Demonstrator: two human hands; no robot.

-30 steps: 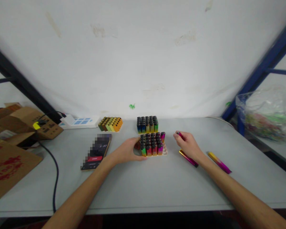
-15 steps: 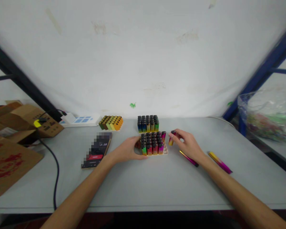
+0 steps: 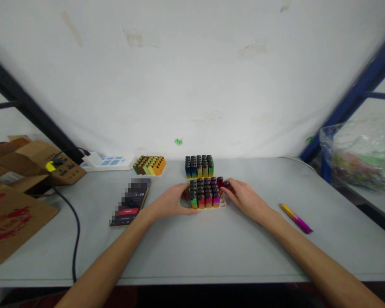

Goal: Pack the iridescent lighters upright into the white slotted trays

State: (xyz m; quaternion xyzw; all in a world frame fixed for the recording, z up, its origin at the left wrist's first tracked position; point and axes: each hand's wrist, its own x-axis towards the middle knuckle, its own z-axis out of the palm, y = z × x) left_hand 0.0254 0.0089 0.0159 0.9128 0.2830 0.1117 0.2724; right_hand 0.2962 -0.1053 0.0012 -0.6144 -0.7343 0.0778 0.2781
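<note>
A white tray point(image 3: 223, 204) stands at mid-table, packed with upright black-topped lighters point(image 3: 208, 199) in green, red and pink. My left hand point(image 3: 171, 200) wraps round the tray's left side, thumb along its front corner. At the right side, my right hand point(image 3: 244, 196) pinches a dark-topped lighter point(image 3: 226, 184), tilted over the right end of the tray; its lower part is hidden by the fingers. Right of that hand, a yellow and magenta wrapper or sleeve point(image 3: 296, 218) lies flat. Behind the tray stands a second block of blue, yellow and green lighters point(image 3: 199, 170).
Yellow and brown lighters point(image 3: 149, 165) sit at the back left, beside a white power strip point(image 3: 112, 162). A phone point(image 3: 132, 203) lies left of my left hand. Cardboard boxes point(image 3: 17, 214) and a black cable point(image 3: 77, 231) occupy the left; a plastic bag point(image 3: 361, 154) is far right.
My right hand has moved left to the tray's right end with its lighter. The slim yellow and magenta piece that lay beneath that hand is no longer visible.
</note>
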